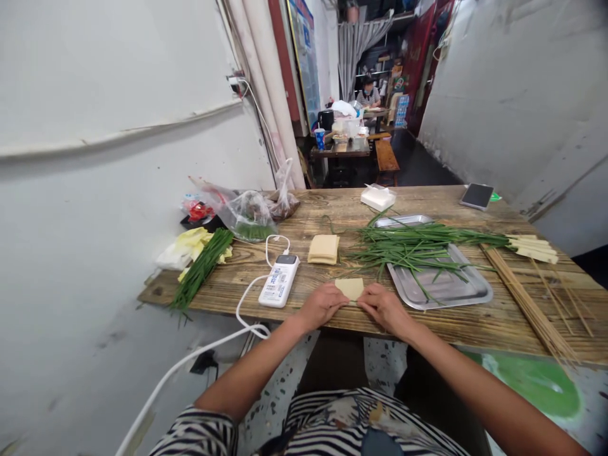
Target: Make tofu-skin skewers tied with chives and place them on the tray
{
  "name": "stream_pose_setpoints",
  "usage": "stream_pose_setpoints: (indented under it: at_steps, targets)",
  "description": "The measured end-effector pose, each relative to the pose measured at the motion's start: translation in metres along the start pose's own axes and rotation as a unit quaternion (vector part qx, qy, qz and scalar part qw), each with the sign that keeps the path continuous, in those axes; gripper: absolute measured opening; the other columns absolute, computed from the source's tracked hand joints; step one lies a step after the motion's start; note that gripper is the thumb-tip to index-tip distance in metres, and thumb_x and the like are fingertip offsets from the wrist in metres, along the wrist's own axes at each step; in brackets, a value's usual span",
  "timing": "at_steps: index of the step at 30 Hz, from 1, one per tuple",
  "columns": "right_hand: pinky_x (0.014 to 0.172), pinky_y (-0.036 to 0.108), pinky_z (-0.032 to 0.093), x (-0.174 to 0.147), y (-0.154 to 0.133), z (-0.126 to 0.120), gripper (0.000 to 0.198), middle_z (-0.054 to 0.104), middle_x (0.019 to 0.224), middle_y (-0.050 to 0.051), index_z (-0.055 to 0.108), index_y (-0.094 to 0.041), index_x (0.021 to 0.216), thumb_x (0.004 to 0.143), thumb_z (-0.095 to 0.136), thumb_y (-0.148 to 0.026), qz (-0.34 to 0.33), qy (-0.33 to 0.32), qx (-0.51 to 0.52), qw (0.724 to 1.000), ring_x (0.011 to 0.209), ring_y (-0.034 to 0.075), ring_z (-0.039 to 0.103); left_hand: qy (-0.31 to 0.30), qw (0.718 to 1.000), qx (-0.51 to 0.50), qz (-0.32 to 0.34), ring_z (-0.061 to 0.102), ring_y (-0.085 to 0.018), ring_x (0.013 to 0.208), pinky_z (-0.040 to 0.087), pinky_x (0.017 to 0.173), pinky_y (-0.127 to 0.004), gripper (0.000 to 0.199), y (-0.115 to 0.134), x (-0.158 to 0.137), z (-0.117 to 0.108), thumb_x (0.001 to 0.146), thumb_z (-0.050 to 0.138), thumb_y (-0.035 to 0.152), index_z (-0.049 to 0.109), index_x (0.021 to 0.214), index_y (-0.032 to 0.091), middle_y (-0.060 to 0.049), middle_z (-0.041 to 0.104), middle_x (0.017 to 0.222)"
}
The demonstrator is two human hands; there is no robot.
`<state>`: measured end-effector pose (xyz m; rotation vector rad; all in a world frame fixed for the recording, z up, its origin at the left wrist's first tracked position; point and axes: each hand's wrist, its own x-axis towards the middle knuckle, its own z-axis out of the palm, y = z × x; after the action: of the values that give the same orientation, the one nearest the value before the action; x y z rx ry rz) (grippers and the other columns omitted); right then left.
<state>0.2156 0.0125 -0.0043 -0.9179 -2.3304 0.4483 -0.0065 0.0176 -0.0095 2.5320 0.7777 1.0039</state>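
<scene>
At the near edge of the wooden table, between both hands, a small pale yellow sheet, flat on the wood. Pinched at its near left corner by thumb and fingers of the left hand, and at its near right corner by those of the right hand. Along that near edge, between the fingertips, a thin green strip, too small to make out clearly. Just beyond, slightly left, a neat stack of similar sheets. To the left, near the left hand, a white power bank with a white cable trailing off the near edge. Farther left, a bundle of green stalks beside yellow leaves, and beyond them plastic bags. To the right, across a metal tray, a larger heap of long green stalks; right of the tray, thin wooden skewers. Toward the far edge, a white packet near the middle and a phone at right. In the far room, a wooden bench, a cluttered table and a seated person.
</scene>
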Motion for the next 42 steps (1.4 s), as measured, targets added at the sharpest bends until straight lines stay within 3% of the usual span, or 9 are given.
stream_pose_setpoints:
  at_steps: [6,11,19,28,33,38,42]
  targets:
    - [0.067,0.027,0.041,0.002,0.001,-0.002,0.025,0.059,0.074,0.005,0.068,-0.017,0.073,0.091,0.052,-0.022,0.018,-0.006,0.018,1.000,0.074,0.016,0.053,-0.041,0.995,0.092,0.011,0.054,-0.016,0.078,0.043,0.072,-0.030,0.027,0.010,0.004,-0.005,0.096,0.041,0.021,0.066,0.090,0.016,-0.007,0.064,0.080]
    - [0.066,0.027,0.041,0.003,0.004,-0.001,0.026,0.060,0.073,0.005,0.069,-0.017,0.072,0.091,0.052,-0.023,0.009,-0.002,0.032,0.999,0.073,0.016,0.053,-0.053,0.989,0.140,-0.001,0.053,-0.017,0.080,0.041,0.073,-0.030,0.021,0.016,-0.001,-0.004,0.094,0.049,0.028,0.066,0.094,0.016,-0.007,0.064,0.082]
    - [0.067,0.027,0.041,0.004,0.004,-0.002,0.023,0.059,0.074,0.005,0.069,-0.018,0.075,0.091,0.053,-0.023,0.013,-0.009,0.033,0.999,0.074,0.016,0.053,-0.012,0.993,0.093,-0.073,0.053,-0.016,0.077,0.039,0.073,-0.031,0.027,0.016,-0.002,0.001,0.094,0.049,0.032,0.071,0.085,0.019,-0.005,0.066,0.079]
    - [0.071,0.032,0.036,-0.001,-0.014,-0.002,0.020,0.060,0.092,0.008,0.066,-0.019,0.101,0.094,0.048,-0.026,-0.027,0.001,-0.159,0.987,0.083,0.020,0.047,-0.014,0.991,0.080,-0.110,0.053,-0.017,0.077,0.036,0.071,-0.032,0.026,0.019,0.001,0.002,0.093,0.051,0.030,0.071,0.082,0.019,-0.004,0.066,0.078]
    - [0.065,0.028,0.036,0.003,-0.003,0.003,0.030,0.059,0.075,0.005,0.069,-0.019,0.078,0.096,0.044,-0.025,-0.028,-0.007,-0.073,0.997,0.075,0.017,0.047,0.002,0.989,0.077,-0.130,0.052,-0.018,0.079,0.035,0.073,-0.033,0.022,0.020,0.000,0.002,0.091,0.055,0.030,0.073,0.081,0.021,-0.004,0.067,0.078]
    - [0.070,0.028,0.041,0.013,0.007,-0.001,0.018,0.062,0.075,0.005,0.071,-0.018,0.080,0.089,0.056,-0.019,-0.016,-0.033,0.048,0.998,0.076,0.016,0.052,0.013,0.982,0.071,-0.175,0.051,-0.020,0.082,0.033,0.075,-0.035,0.019,0.025,0.001,0.002,0.089,0.058,0.028,0.074,0.080,0.021,-0.004,0.067,0.079]
    - [0.071,0.027,0.041,0.020,0.008,-0.007,0.013,0.063,0.073,0.003,0.073,-0.018,0.077,0.083,0.062,-0.015,0.041,-0.062,0.091,0.993,0.075,0.016,0.055,0.006,0.973,0.051,-0.225,0.052,-0.019,0.085,0.033,0.078,-0.035,0.019,0.031,0.005,0.000,0.088,0.059,0.027,0.075,0.080,0.022,-0.003,0.068,0.081]
